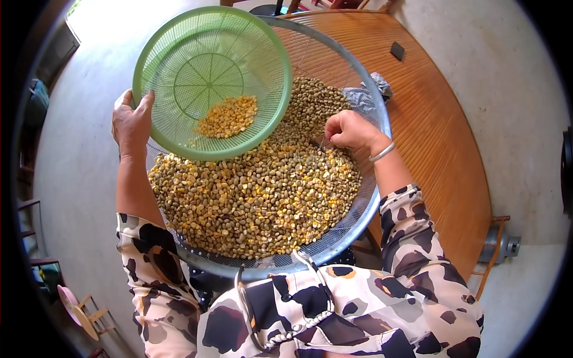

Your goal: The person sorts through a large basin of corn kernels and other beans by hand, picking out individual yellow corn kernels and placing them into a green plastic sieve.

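Note:
My left hand (133, 121) grips the left rim of a green plastic mesh basket (209, 85), thumb over the rim. The basket is tilted above a large round mesh sieve with a blue-grey rim (384, 121). Yellow corn kernels (228, 117) lie in the basket's lower part. In the sieve spreads a heap of brownish beans or seeds mixed with yellow kernels (264, 201), with a browner pile (315, 100) behind. Over the heap's right side is my right hand (349, 129), fingertips pinched together; what is between them, if anything, cannot be told.
The sieve rests partly over a brown slatted wooden table (438, 147). A crumpled grey cloth (380, 86) lies by its right rim, and a small dark square (397, 51) farther back. A gas cylinder (499, 245) stands at the right, a small stool (91, 317) at the lower left.

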`<state>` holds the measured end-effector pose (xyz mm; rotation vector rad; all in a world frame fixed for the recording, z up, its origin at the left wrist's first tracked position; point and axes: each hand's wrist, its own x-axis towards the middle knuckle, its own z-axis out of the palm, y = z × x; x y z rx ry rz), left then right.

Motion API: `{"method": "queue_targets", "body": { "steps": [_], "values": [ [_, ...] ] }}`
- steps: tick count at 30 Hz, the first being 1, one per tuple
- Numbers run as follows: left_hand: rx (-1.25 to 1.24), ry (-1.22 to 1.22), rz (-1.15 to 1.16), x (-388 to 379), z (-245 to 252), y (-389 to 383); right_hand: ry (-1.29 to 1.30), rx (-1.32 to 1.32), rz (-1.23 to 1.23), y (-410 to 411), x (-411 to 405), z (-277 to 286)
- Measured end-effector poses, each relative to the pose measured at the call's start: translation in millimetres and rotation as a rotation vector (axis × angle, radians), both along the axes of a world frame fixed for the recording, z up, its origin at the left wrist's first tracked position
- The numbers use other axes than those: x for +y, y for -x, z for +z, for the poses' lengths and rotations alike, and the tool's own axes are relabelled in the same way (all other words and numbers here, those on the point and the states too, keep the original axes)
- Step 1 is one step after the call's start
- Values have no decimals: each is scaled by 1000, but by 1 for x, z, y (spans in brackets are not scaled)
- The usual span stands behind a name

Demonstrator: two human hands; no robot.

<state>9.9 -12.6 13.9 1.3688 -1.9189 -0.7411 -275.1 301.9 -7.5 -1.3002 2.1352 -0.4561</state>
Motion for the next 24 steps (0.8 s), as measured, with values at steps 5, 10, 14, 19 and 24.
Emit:
{"method": "queue_targets", "body": {
  "steps": [5,10,14,19,24],
  "values": [
    [-13,9,-5,-3,-1,1,22,96,95,3,4,-2],
    [-37,19,-6,-6,-4,0,-37,257,146,1,1,-10],
    [-14,-1,-7,-4,-3,1,-98,421,183,-8,-3,-13],
    [9,1,-22,-10,-8,-1,-80,448,174,-9,-2,-14],
    [-14,44,-9,-8,-8,0,-62,438,197,-6,-4,-9]
  ]
}}
